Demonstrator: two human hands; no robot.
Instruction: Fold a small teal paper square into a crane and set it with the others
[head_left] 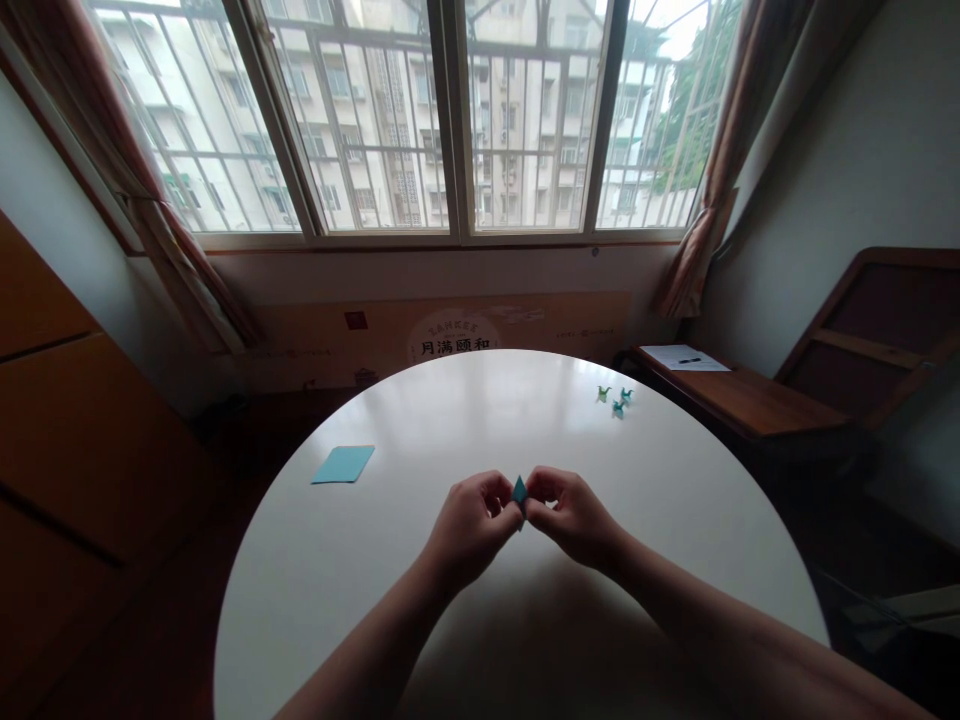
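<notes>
Between my two hands is a small folded piece of teal paper [519, 490], its pointed tip facing up and away from me. My left hand [480, 515] pinches its left side between thumb and curled fingers. From the right, my right hand [566, 510] grips the opposite edge in the same way. Fingertips cover much of the folds. Both hands are just over the middle of the round white table [360, 600]; whether they rest on it I cannot tell.
Light blue square paper [343, 465] lies on the table's left side. Toward the far right stand three small folded paper figures [618, 408], green and teal. Beyond the table, a wooden chair [750, 400] bears a white sheet [679, 358] with a pen. A barred window [457, 238] is ahead.
</notes>
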